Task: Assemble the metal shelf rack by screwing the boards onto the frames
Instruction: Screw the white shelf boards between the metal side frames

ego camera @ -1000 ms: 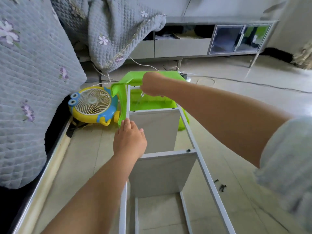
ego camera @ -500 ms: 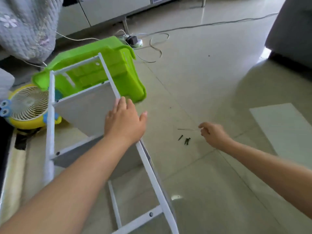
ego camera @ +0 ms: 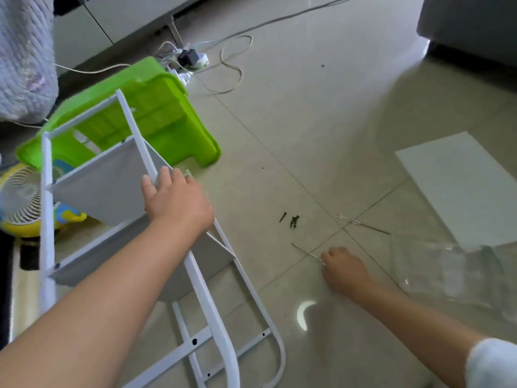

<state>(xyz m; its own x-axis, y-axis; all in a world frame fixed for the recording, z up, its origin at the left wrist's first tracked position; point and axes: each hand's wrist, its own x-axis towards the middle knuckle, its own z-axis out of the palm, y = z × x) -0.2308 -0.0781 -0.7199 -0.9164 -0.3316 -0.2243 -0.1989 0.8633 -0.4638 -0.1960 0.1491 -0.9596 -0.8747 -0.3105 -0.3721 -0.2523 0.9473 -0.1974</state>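
Fingers of left hand [ego camera: 179, 201] grip rack frame [ego camera: 208, 301] rail; right hand [ego camera: 342, 268] fingers pinch thin tool [ego camera: 306, 252], prob. screwdriver; screws [ego camera: 291, 219] nearby.

Far left we see a green plastic stool [ego camera: 156, 107] tipped on the floor, a yellow fan [ego camera: 19, 200] left of it. Beyond, a power strip [ego camera: 193, 58] with trailing cables. Near right, clear plastic wrapping [ego camera: 453, 270].
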